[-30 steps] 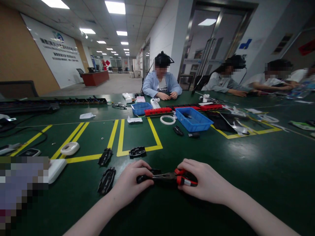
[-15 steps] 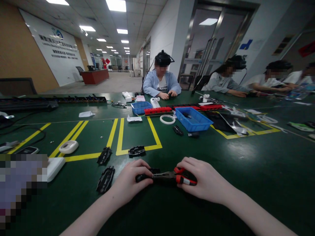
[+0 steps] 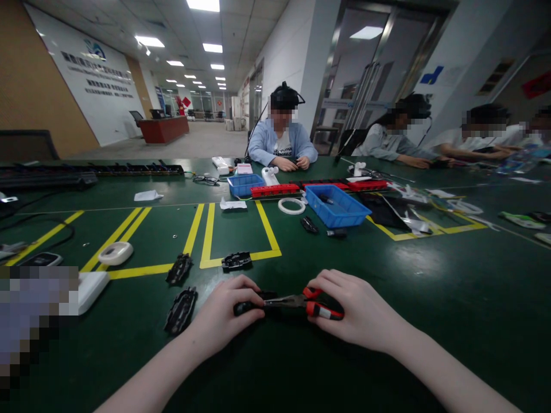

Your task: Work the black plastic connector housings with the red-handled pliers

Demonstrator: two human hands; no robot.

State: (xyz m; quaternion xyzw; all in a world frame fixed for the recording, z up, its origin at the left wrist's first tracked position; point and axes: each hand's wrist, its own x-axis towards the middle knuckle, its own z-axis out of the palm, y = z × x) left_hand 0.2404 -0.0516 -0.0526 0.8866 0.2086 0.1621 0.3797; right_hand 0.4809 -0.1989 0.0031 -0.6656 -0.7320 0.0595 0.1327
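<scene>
Huge green tabletop (image 3: 408,298), blue bin (image 3: 344,218) further back. Right hand (image 3: 355,307) and left hand (image 3: 228,307) are up close, fingers facing: right's are curled round red-handled pliers (image 3: 298,300), handles a bit apart; left's are nearly together, pinching a small black part (image 3: 243,308) by the plier tips.

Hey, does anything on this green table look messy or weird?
I see no spill. A black plastic part beyond the left hand and the white oval piece lie across yellow tape lines, which looks a little untidy, though maybe that's fine.
</scene>
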